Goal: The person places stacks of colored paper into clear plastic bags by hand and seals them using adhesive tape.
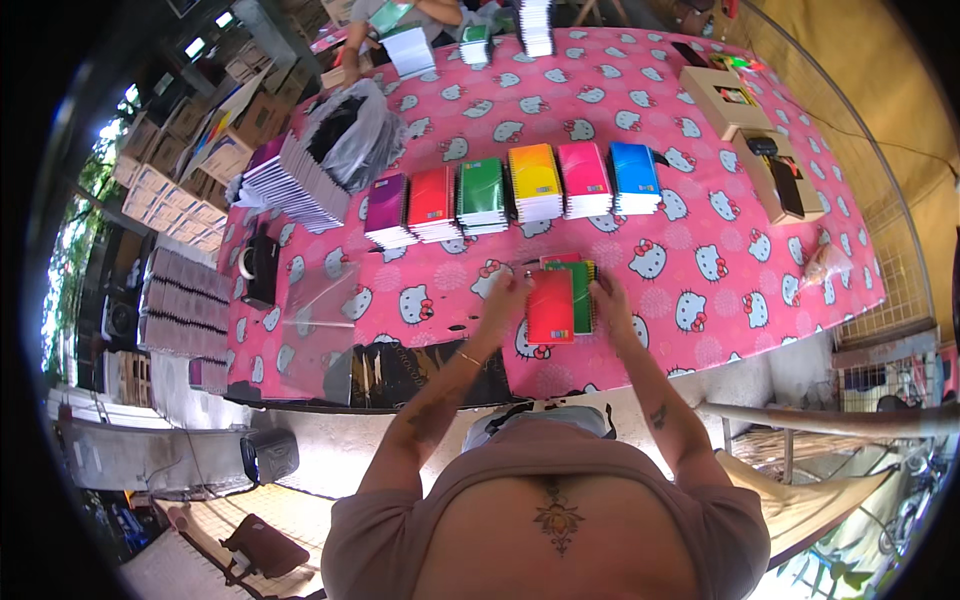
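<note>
While my left hand (pixel 507 300) grasps a red rectangular paper notebook (pixel 550 308), my right hand (pixel 613 303) grasps a matching green one (pixel 582 303), seemingly for steadiness.

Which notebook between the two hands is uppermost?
The red notebook in front: it overlaps the green notebook, which is partly hidden behind it.

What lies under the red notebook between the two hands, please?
Beneath the red notebook, a green notebook sticks out on the right, and a reddish cover shows beyond the top edge. Whatever lies wholly beneath is covered.
</note>
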`<state>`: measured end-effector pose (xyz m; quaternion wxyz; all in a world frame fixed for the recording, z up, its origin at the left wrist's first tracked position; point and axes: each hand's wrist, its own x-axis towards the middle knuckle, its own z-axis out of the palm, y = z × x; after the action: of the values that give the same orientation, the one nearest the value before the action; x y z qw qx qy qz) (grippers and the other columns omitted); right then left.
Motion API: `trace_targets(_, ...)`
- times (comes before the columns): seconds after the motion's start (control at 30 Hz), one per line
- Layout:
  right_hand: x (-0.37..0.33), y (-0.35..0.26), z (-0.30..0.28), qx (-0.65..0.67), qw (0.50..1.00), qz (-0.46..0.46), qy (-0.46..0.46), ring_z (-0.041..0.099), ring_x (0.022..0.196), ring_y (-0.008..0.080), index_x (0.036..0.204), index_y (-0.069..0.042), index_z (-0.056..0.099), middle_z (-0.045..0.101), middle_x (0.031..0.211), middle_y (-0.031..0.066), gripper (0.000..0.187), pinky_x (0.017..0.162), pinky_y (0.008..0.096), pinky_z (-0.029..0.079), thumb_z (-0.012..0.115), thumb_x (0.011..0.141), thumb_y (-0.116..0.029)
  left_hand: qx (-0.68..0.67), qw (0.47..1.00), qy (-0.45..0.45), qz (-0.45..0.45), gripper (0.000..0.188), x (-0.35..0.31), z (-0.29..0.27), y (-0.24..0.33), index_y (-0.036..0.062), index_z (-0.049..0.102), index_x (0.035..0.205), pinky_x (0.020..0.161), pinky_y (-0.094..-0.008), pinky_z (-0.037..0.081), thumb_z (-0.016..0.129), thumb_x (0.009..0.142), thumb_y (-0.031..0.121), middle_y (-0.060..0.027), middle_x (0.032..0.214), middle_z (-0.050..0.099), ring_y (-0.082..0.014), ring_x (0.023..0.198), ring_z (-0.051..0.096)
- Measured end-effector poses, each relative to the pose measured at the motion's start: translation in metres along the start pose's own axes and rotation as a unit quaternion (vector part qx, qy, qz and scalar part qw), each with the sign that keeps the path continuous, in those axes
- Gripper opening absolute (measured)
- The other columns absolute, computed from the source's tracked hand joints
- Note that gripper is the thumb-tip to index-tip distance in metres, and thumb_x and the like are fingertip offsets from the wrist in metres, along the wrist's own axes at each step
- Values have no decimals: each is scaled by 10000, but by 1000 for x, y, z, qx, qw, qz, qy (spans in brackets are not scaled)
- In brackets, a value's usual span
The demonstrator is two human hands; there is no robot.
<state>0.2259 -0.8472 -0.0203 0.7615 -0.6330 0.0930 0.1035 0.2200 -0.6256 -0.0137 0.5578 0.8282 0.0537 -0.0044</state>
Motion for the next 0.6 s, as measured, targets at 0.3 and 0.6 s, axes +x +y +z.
trace_targets(0.3,-17,4,3,98,994,-43,34,437,1364,254,1481,29,337,447,1479,170,520,1133,357,337,519,1010,-96,244,890,382,49,659,97,-95,-12,-56,504,1306,944,-492,462,696,857,385,-293,1156,608,-420,1090,598)
trace_targets(0.6,-8,24,0,58,995,-78,13,479,1310,253,1451,52,360,473,1428,195,560,1094,370,389,591,963,-97,444,804,367,-148,670,143,-230,-10,-33,601,1186,903,-485,516,783,767,457,-217,1022,694,-411,1023,657)
